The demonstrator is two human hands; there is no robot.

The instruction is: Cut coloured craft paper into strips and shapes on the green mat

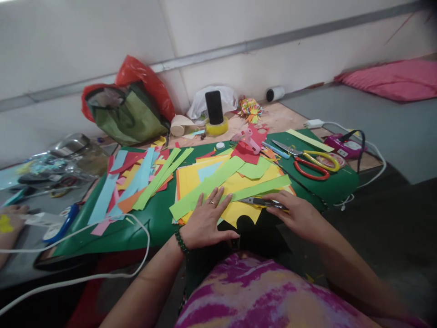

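My left hand (pixel 207 220) lies flat with fingers spread on a long light-green paper strip (pixel 208 186) and the yellow paper (pixel 239 210) under it, at the near edge of a stack of coloured sheets. My right hand (pixel 296 212) rests palm down on the same stack's right corner, its fingers over a dark metal cutter or small scissors (pixel 256 201); whether it grips the tool I cannot tell. Both hands are on a green cutting mat (pixel 153 218).
Blue, green and pink paper strips (pixel 136 182) lie left. Red and yellow scissors (pixel 312 163), a pink glue gun (pixel 248 138), a phone on a tape roll (pixel 215 114), a green bag (pixel 126 114) and white cables (pixel 102 273) surround the mat. Another person's fingers (pixel 12 214) show far left.
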